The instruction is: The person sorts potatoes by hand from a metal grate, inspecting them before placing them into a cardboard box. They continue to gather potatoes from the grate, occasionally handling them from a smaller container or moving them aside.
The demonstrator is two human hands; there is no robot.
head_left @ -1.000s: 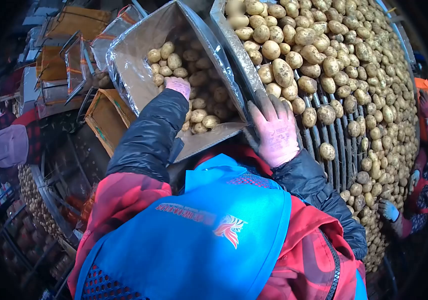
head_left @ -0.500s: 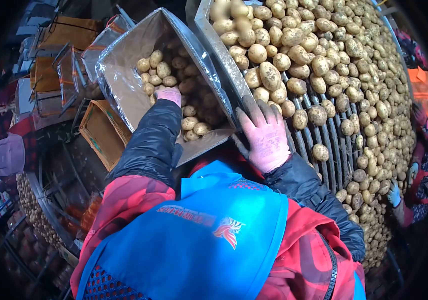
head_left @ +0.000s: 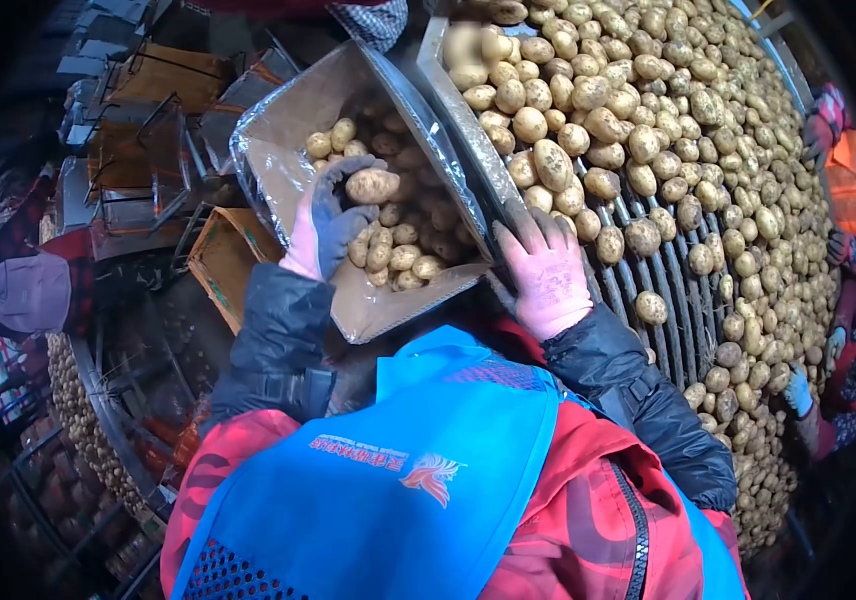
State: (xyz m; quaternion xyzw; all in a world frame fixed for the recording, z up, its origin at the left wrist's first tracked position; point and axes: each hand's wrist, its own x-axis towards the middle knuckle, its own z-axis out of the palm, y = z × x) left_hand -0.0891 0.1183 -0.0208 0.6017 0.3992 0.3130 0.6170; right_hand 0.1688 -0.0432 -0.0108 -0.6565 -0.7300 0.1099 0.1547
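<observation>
My left hand, in a pink and grey glove, is over the lined cardboard box with its palm turned up. Its fingers are bent round a potato. More potatoes lie inside the box below it. My right hand, gloved in pink, lies with spread fingers on the metal edge of the sorting table, holding nothing. Just beyond its fingertips, many potatoes cover the dark bars of the table.
An orange-brown crate stands left of the box, with metal-framed holders behind it. At the right edge are co-workers' gloved hands and an orange crate. Another person's lilac cap shows at the left.
My left hand has turned from reaching down into the box to palm up, now with a potato in its fingers. My right hand stays on the table edge. The whole view has shifted slightly.
</observation>
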